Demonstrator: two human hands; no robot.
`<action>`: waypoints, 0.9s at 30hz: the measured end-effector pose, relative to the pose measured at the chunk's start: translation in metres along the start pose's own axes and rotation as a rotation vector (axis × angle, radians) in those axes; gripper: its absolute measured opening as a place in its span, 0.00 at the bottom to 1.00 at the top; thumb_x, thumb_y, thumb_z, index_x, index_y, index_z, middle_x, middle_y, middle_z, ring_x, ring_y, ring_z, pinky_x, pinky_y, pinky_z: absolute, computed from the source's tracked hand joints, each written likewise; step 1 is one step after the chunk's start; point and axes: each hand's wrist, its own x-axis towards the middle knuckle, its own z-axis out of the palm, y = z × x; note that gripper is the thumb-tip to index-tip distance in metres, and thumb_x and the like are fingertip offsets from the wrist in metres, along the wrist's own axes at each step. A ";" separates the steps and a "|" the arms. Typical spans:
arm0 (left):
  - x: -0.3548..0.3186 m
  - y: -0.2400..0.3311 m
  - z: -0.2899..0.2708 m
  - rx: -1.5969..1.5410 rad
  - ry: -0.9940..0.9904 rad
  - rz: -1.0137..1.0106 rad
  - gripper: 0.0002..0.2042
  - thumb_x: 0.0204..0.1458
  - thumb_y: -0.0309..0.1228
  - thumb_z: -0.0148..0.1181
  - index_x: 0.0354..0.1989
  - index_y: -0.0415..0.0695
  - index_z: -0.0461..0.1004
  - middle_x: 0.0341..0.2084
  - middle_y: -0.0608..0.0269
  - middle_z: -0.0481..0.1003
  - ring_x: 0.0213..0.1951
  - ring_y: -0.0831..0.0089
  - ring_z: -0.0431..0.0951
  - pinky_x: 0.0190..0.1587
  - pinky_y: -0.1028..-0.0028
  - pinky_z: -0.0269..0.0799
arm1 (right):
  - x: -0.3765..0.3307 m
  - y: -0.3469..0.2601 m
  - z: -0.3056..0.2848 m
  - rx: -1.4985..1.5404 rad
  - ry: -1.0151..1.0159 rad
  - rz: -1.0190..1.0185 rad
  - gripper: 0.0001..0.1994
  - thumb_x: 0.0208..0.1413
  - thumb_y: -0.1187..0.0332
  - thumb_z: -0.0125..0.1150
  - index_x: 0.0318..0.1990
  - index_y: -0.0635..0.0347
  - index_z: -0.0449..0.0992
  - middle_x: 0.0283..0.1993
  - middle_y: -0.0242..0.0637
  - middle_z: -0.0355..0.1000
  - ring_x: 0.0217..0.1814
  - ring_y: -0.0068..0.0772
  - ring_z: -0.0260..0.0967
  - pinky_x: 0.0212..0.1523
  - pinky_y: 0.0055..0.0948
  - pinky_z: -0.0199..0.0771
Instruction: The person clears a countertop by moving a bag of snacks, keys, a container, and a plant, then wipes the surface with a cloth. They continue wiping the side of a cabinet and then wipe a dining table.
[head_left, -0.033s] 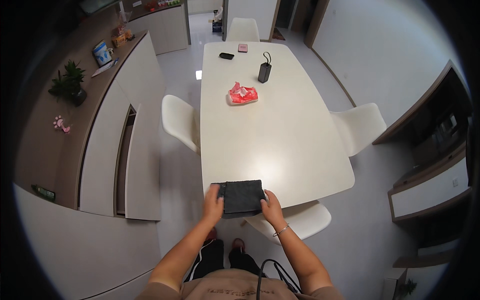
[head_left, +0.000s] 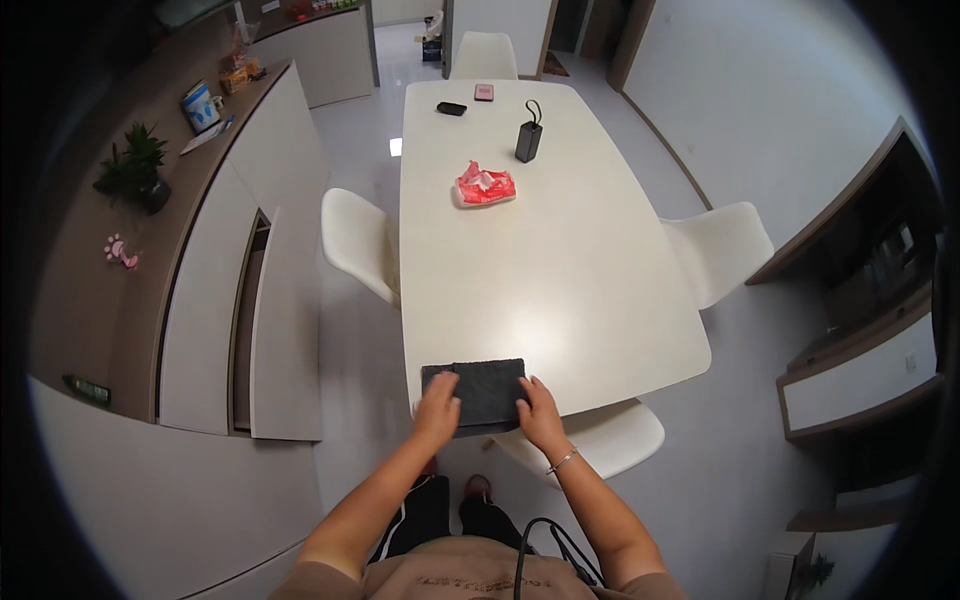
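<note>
A folded dark grey cloth [head_left: 488, 392] lies at the near end of the white table [head_left: 580, 290], its near part reaching over the table's edge. My left hand [head_left: 437, 408] rests on the cloth's left part, fingers stretched forward over its top. At the right side, my right hand [head_left: 540, 412] holds the cloth's edge, thumb on top. A bracelet circles my right wrist.
Farther up the table are a red-and-white tissue pack [head_left: 485, 187], a dark grey block with a loop strap [head_left: 528, 140], a small black object [head_left: 451, 108] and a pink-framed card [head_left: 484, 93]. White chairs [head_left: 358, 245] surround the table. A cabinet [head_left: 205, 340] stands at left.
My left hand has moved from the cloth's left edge rightward onto its top. The right hand has stayed at the right edge, and the cloth lies about where it was.
</note>
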 end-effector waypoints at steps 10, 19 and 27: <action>0.075 -0.014 -0.009 0.408 -0.257 0.318 0.33 0.56 0.48 0.55 0.69 0.51 0.56 0.70 0.57 0.52 0.71 0.53 0.48 0.69 0.50 0.43 | 0.052 0.000 0.064 -0.459 -0.237 -0.080 0.31 0.60 0.54 0.51 0.70 0.45 0.55 0.75 0.40 0.46 0.75 0.51 0.43 0.71 0.54 0.40; -0.015 -0.023 -0.034 0.402 -0.363 0.348 0.34 0.54 0.47 0.56 0.68 0.49 0.58 0.69 0.52 0.53 0.70 0.50 0.50 0.68 0.48 0.44 | -0.030 -0.041 0.070 -0.496 -0.449 -0.031 0.34 0.61 0.44 0.48 0.72 0.38 0.50 0.77 0.39 0.38 0.78 0.51 0.34 0.72 0.56 0.31; 0.111 -0.030 -0.016 0.392 -0.338 0.452 0.33 0.56 0.47 0.53 0.69 0.48 0.56 0.69 0.53 0.53 0.71 0.53 0.48 0.70 0.51 0.42 | 0.074 -0.003 0.078 -0.516 -0.264 0.035 0.32 0.61 0.51 0.50 0.71 0.40 0.53 0.76 0.41 0.42 0.75 0.54 0.39 0.71 0.56 0.38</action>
